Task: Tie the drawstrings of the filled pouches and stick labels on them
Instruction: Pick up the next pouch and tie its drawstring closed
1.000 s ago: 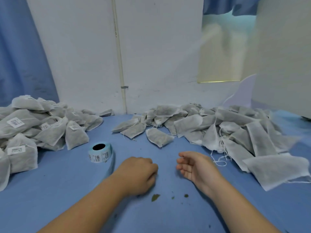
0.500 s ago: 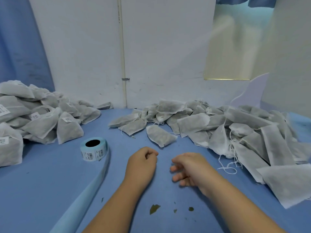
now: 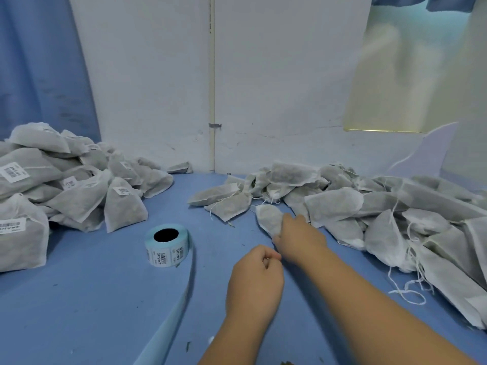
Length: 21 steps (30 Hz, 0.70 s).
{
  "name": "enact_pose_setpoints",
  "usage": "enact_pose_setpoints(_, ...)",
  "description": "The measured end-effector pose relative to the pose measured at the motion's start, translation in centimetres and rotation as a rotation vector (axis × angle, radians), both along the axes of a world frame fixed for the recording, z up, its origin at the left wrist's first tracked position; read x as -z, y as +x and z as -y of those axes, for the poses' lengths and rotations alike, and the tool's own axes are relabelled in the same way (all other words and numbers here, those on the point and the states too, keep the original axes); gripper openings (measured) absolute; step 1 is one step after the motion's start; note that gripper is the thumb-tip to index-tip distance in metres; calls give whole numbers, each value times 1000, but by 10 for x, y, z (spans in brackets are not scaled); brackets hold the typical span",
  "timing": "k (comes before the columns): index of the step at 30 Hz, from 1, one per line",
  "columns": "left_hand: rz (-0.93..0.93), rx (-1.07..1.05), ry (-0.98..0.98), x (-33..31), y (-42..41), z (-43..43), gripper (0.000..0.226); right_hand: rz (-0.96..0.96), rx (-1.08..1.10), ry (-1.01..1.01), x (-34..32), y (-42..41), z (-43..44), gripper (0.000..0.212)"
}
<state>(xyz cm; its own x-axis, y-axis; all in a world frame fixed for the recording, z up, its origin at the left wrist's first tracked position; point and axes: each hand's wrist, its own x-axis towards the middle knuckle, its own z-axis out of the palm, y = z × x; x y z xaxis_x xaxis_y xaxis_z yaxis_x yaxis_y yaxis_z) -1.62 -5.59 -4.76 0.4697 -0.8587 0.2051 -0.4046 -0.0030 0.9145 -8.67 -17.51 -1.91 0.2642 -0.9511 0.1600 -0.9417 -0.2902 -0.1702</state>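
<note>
Lying right of label roll, single pouch at front of unlabelled heap; long axis running far-left to near-right. Right hand on it, fingers curling round near end. Left hand right of roll too, nearer person, fisted, empty.

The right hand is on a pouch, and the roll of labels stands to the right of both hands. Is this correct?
Not quite. The head view shows the roll of labels standing to the left of both hands, not the right. The right hand is indeed on a pouch.
</note>
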Motion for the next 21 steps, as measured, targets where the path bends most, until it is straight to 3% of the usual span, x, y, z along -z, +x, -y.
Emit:
enact_pose_setpoints(12,-203,-26,-129,-10,-4,-8,4,571,-131,166,-3,-60,-85,38)
enact_pose_setpoints(16,-320,3,-153,-14,-10,-14,18,349,-72,-44,5,-70,-120,43)
enact_pose_setpoints(18,-358,34,-153,-16,-15,-16,22,234,-126,-143,7,-73,-132,45)
enact_pose_setpoints(21,-427,30,-142,-19,-18,-18,26,216,-263,-207,3,-74,-142,47)
